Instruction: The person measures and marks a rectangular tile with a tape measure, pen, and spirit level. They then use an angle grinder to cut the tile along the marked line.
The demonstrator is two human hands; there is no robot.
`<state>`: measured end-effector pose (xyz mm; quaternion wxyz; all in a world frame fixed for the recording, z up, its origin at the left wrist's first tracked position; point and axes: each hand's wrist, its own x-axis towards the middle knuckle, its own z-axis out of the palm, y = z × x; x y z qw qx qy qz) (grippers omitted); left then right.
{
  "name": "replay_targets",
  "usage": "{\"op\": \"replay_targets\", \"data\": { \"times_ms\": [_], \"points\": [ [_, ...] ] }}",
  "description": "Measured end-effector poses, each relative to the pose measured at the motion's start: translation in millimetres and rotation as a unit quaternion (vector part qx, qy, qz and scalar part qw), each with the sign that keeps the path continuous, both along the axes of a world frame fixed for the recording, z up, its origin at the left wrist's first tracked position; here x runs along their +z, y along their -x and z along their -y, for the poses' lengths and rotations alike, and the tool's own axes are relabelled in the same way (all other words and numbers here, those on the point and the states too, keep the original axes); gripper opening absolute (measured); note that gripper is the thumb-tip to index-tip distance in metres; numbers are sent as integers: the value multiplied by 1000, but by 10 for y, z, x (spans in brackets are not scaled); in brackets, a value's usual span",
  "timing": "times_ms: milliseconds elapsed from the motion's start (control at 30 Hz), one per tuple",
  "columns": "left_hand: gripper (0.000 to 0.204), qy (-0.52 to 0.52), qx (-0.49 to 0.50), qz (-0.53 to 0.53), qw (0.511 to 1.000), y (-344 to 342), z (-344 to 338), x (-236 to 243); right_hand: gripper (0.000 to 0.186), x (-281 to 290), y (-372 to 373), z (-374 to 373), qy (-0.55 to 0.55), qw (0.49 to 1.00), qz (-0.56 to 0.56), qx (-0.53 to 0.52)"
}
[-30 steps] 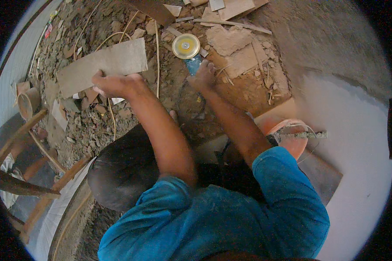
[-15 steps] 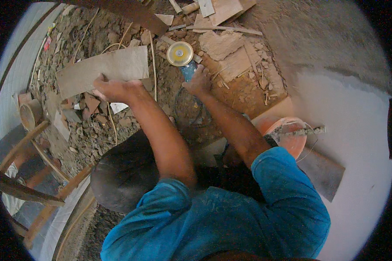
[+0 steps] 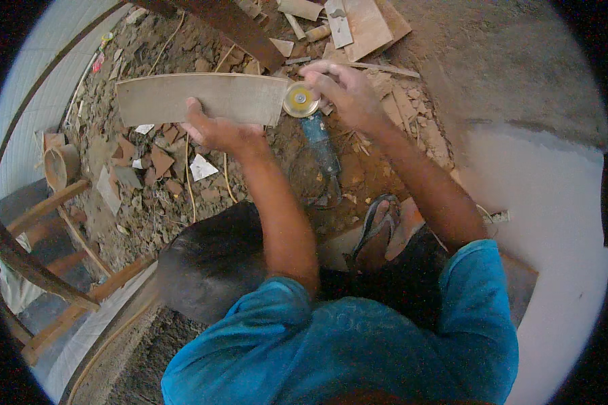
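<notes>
My left hand (image 3: 219, 129) grips a long, narrow grey-beige tile strip (image 3: 159, 100) by its near edge, thumb on top. The strip is held up above the rubble, its right end close to the yellow disc. An angle grinder (image 3: 322, 145) with a blue-grey body lies on the ground, its round yellow disc (image 3: 300, 101) at the far end. Over and just right of that disc is my right hand (image 3: 350, 94), empty, its fingers stretched leftward and slightly bent. From this angle, I cannot tell whether its fingertips touch anything.
Broken tile pieces (image 3: 161, 160) and soil cover the ground at left. Larger tiles (image 3: 361, 30) lie at the far side. A dark beam (image 3: 233, 27) crosses the top. Wooden poles (image 3: 54, 206) stand at lower left. My sandaled foot (image 3: 378, 233) is below the grinder.
My right hand has let go of the grinder, now lying on the ground, and moved up and right. The tile strip has shifted right and turned nearly level in my left hand.
</notes>
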<state>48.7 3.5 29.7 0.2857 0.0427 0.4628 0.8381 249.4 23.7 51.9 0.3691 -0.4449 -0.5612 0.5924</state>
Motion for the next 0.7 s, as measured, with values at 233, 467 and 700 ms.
{"op": "replay_targets", "data": {
  "times_ms": [233, 467, 700],
  "points": [
    [61, -95, -71, 24, 993, -162, -80, 33, 29, 456, -85, -41, 20, 995, 20, 97],
    [71, -65, -66, -138, 986, -290, -80, 171, 25, 564, -164, -45, -93, 986, 113, 82],
    [74, -95, -84, -178, 976, -745, -135, 486, 32, 673, -431, -24, -387, 855, 345, 7]
  ]
}}
